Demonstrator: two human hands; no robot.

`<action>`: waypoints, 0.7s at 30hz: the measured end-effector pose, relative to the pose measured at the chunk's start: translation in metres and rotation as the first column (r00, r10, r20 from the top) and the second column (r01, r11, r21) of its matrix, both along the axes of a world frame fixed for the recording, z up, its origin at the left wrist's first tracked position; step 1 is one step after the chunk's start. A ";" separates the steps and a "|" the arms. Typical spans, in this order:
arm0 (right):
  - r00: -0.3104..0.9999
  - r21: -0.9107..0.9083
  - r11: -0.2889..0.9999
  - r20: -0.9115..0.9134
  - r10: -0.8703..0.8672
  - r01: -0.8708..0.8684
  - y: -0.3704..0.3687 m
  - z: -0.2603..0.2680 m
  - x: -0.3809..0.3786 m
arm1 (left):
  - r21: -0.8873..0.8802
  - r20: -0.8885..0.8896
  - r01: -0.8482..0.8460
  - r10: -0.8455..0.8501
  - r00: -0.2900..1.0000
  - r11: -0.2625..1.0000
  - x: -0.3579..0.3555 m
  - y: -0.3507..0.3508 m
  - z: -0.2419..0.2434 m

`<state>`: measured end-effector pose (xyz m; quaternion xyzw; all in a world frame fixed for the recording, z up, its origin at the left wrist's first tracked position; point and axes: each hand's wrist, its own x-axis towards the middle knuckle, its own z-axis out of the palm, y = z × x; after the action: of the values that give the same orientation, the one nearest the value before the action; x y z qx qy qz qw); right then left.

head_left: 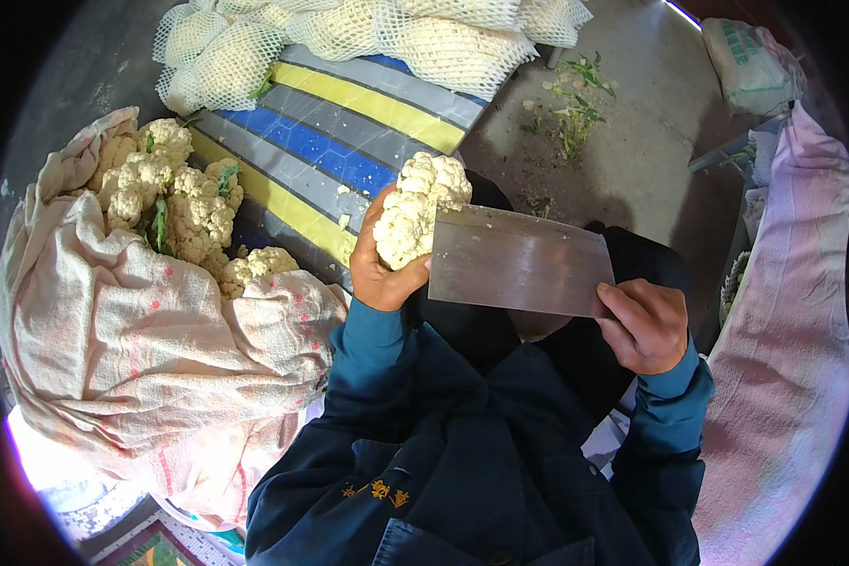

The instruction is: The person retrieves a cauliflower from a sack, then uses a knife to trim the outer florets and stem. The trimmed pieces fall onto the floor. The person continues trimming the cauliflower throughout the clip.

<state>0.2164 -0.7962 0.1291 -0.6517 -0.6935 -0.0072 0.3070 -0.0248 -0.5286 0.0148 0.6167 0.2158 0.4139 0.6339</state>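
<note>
My left hand [388,272] grips a head of cauliflower [414,219] from its left and lower side, above my lap. In my right hand [644,325] is a cleaver [520,258] with a broad steel blade; its handle is hidden in my fist. The blade points left, and its far upper corner meets or overlaps the right side of the cauliflower. Small pale crumbs stick to the blade near that corner. Left of my hands, more cauliflower heads [198,212] with green leaf bits lie heaped, partly covered by a cream cloth [184,339].
A striped tabletop [311,141] with scattered crumbs lies ahead, with cauliflowers in white foam nets [347,32] at its far end. Leaf trimmings [576,117] lie on the concrete floor. A pink cloth [785,283] hangs at right; a white sack [750,67] stands beyond it.
</note>
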 end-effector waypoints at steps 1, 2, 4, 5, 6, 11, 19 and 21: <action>1.000 0.001 1.000 0.000 0.002 -0.002 0.000 -0.001 0.000 | -0.010 0.003 -0.001 0.001 1.000 1.000 0.000 -0.001 0.000; 1.000 0.001 1.000 -0.001 0.004 -0.004 0.001 -0.001 0.001 | -0.019 0.006 -0.003 0.003 1.000 1.000 0.000 -0.001 0.001; 1.000 -0.011 1.000 -0.005 0.001 -0.001 0.000 -0.001 0.001 | -0.026 0.019 0.000 0.001 1.000 1.000 0.000 -0.001 0.001; 1.000 -0.017 1.000 -0.007 0.000 0.000 0.000 -0.001 0.002 | -0.026 0.026 0.002 -0.002 1.000 1.000 0.001 -0.001 0.001; 1.000 -0.014 1.000 -0.008 0.000 0.000 0.000 -0.001 0.003 | -0.019 0.033 0.007 -0.007 0.999 1.000 0.001 -0.001 0.001; 0.999 0.025 0.999 0.007 -0.044 0.044 0.005 -0.002 0.002 | 0.007 0.023 0.041 -0.041 0.999 0.999 0.001 0.003 -0.003; 0.996 0.070 0.994 -0.017 -0.088 0.089 -0.003 -0.006 0.004 | -0.067 0.051 0.053 -0.049 0.997 0.996 0.001 0.002 0.004; 0.996 0.067 0.994 -0.026 -0.087 0.089 -0.005 -0.008 0.004 | -0.095 0.061 0.059 -0.054 0.997 0.994 0.001 0.001 0.005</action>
<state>0.2200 -0.8009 0.1207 -0.6708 -0.6600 -0.0368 0.3361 -0.0236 -0.5280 0.0198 0.5788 0.1996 0.4025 0.6805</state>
